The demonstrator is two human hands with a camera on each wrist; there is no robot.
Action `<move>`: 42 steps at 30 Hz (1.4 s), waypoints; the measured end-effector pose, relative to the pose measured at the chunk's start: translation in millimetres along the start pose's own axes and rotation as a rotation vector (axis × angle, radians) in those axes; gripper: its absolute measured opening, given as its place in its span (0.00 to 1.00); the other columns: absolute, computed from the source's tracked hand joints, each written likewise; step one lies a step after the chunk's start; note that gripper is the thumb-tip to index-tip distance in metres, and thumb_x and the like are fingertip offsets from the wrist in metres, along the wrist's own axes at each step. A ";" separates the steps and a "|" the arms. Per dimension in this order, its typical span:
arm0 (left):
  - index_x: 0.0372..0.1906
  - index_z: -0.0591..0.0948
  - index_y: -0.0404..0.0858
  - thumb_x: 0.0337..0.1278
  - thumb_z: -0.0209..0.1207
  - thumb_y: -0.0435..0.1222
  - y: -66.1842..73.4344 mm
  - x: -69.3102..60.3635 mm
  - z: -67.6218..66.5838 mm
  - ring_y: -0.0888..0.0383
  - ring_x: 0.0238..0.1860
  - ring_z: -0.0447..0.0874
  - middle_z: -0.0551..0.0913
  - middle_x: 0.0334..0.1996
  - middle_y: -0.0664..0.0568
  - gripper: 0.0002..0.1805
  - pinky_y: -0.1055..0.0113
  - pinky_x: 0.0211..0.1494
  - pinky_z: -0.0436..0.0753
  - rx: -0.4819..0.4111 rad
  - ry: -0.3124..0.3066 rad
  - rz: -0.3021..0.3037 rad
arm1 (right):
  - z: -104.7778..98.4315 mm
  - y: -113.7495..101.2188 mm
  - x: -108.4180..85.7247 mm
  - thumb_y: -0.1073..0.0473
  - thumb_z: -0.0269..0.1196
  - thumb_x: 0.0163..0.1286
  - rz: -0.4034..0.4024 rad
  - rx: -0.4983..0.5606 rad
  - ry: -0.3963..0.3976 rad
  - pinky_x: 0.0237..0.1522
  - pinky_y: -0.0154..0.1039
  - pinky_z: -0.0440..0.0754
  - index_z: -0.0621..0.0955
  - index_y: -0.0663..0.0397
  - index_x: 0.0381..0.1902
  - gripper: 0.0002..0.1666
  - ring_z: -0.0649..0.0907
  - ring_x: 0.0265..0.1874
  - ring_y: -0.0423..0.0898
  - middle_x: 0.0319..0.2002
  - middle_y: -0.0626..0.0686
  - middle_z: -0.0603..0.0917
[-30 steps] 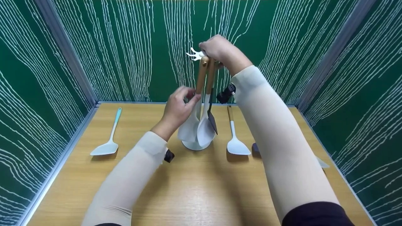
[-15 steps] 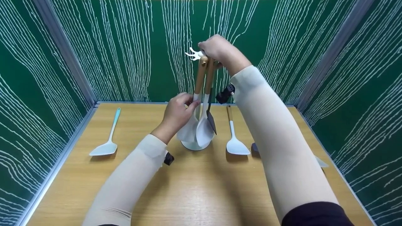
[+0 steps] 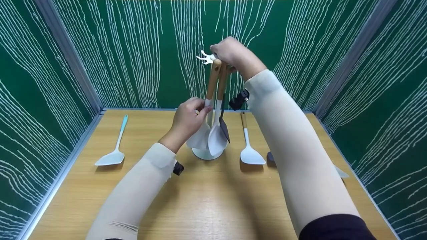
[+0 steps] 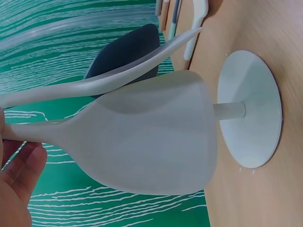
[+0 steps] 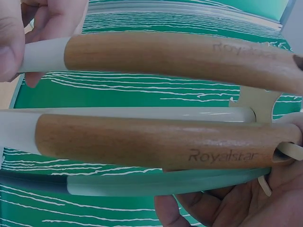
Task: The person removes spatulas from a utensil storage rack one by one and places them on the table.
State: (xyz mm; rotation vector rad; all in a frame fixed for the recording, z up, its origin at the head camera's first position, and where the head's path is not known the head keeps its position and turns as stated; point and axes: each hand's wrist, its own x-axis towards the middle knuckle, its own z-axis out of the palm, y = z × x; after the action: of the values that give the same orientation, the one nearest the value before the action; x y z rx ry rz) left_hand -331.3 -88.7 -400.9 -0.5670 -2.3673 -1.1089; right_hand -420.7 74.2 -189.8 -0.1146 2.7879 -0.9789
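My left hand [image 3: 188, 116] pinches the white neck of a wooden-handled spatula beside the utensil stand; its broad white blade [image 4: 147, 137] hangs down in the left wrist view. From above, my right hand [image 3: 235, 55] grips the top of the white stand, whose hooks [image 3: 205, 58] stick out to the left. The round base [image 4: 251, 109] rests on the table. Another white utensil with a wooden handle [image 5: 151, 142] hangs on a hook by its hole. Next to it hangs a dark-bladed spatula [image 4: 125, 56] with a green handle [image 5: 165, 183]. My right fingers partly hide the stand's top.
A white spatula with a turquoise handle [image 3: 113, 156] lies left on the wooden table [image 3: 206, 206]. Right of the stand lies a white spatula with a wooden handle [image 3: 252, 155]. Further utensils there are partly hidden by my right arm. Green walls [image 3: 133, 50] enclose the table.
My left hand has slid down slightly, from the lower end of the wooden handle to the white neck. The spatula it holds has shifted a little left. The right hand stays in place.
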 end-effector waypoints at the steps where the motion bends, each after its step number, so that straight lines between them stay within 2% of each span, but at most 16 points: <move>1: 0.53 0.91 0.38 0.85 0.66 0.44 0.3 -0.3 -0.8 0.52 0.47 0.91 0.91 0.48 0.46 0.13 0.60 0.57 0.95 0.003 0.000 0.007 | -0.1 -0.2 -0.4 0.38 0.45 0.95 0.002 0.002 0.001 0.50 0.40 0.93 0.81 0.43 0.42 0.26 0.82 0.41 0.43 0.40 0.45 0.75; 9: 0.53 0.91 0.37 0.85 0.66 0.44 -6.0 -4.0 -10.9 0.50 0.50 0.93 0.91 0.48 0.45 0.14 0.58 0.58 0.96 0.018 0.007 0.066 | 0.4 0.4 -0.9 0.38 0.46 0.95 0.014 0.047 0.002 0.55 0.43 0.92 0.79 0.43 0.40 0.26 0.82 0.45 0.43 0.44 0.45 0.77; 13: 0.53 0.90 0.36 0.85 0.64 0.46 -16.1 -7.3 -18.3 0.49 0.51 0.93 0.90 0.47 0.44 0.17 0.56 0.59 0.96 0.012 0.030 0.060 | 0.6 1.4 -2.1 0.39 0.46 0.95 0.009 0.056 0.000 0.54 0.43 0.92 0.78 0.44 0.39 0.26 0.87 0.44 0.44 0.44 0.46 0.80; 17: 0.55 0.89 0.34 0.87 0.63 0.48 -31.9 -12.7 -26.9 0.47 0.52 0.92 0.89 0.48 0.42 0.19 0.52 0.61 0.96 0.003 0.050 -0.013 | 2.1 1.9 -1.9 0.40 0.45 0.96 -0.012 0.040 -0.011 0.51 0.41 0.93 0.79 0.45 0.38 0.27 0.90 0.40 0.44 0.43 0.47 0.81; 21: 0.58 0.88 0.35 0.89 0.60 0.47 -46.3 -18.2 -38.9 0.46 0.54 0.90 0.88 0.52 0.42 0.19 0.47 0.64 0.94 0.009 0.042 -0.091 | 3.6 1.9 -1.3 0.41 0.45 0.96 -0.033 0.025 -0.007 0.47 0.39 0.93 0.78 0.44 0.37 0.27 0.85 0.38 0.42 0.40 0.45 0.78; 26: 0.64 0.85 0.37 0.92 0.55 0.48 -61.9 -22.5 -53.7 0.45 0.55 0.87 0.86 0.56 0.44 0.20 0.44 0.67 0.93 0.043 0.013 -0.160 | 4.8 3.8 -2.6 0.41 0.44 0.96 -0.054 0.028 0.006 0.52 0.40 0.93 0.76 0.46 0.36 0.27 0.85 0.41 0.43 0.41 0.46 0.78; 30: 0.70 0.83 0.37 0.94 0.52 0.49 -77.6 -22.3 -66.8 0.44 0.57 0.85 0.85 0.59 0.43 0.23 0.43 0.69 0.91 0.081 -0.007 -0.256 | 4.7 3.9 -3.3 0.41 0.44 0.96 -0.048 0.038 0.008 0.58 0.43 0.92 0.76 0.46 0.36 0.27 0.83 0.42 0.43 0.42 0.46 0.77; 34: 0.71 0.82 0.37 0.95 0.51 0.49 -98.8 -19.3 -75.8 0.44 0.56 0.83 0.83 0.58 0.42 0.23 0.44 0.65 0.91 0.116 -0.034 -0.395 | 4.8 3.5 -3.6 0.40 0.45 0.96 -0.033 0.047 0.016 0.57 0.42 0.93 0.78 0.46 0.39 0.27 0.84 0.43 0.43 0.43 0.46 0.78; 40: 0.77 0.77 0.39 0.96 0.47 0.47 -128.7 -18.4 -84.8 0.44 0.58 0.80 0.79 0.60 0.42 0.23 0.47 0.67 0.86 0.073 -0.194 -0.704 | 4.6 2.6 -3.1 0.39 0.45 0.95 -0.009 0.047 0.022 0.54 0.41 0.93 0.80 0.45 0.41 0.26 0.84 0.44 0.44 0.43 0.45 0.78; 42: 0.78 0.76 0.39 0.97 0.45 0.47 -137.3 -19.8 -86.4 0.45 0.58 0.79 0.79 0.59 0.42 0.24 0.48 0.66 0.84 0.068 -0.247 -0.769 | 4.3 2.7 -2.8 0.39 0.46 0.95 -0.004 0.055 0.020 0.54 0.41 0.93 0.80 0.44 0.41 0.26 0.83 0.44 0.44 0.43 0.45 0.77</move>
State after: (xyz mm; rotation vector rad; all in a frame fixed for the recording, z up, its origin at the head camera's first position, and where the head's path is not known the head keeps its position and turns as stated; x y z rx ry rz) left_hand -369.7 -241.2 -445.4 0.2948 -2.9231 -1.2974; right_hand -417.1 74.0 -194.4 -0.1032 2.7773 -1.0628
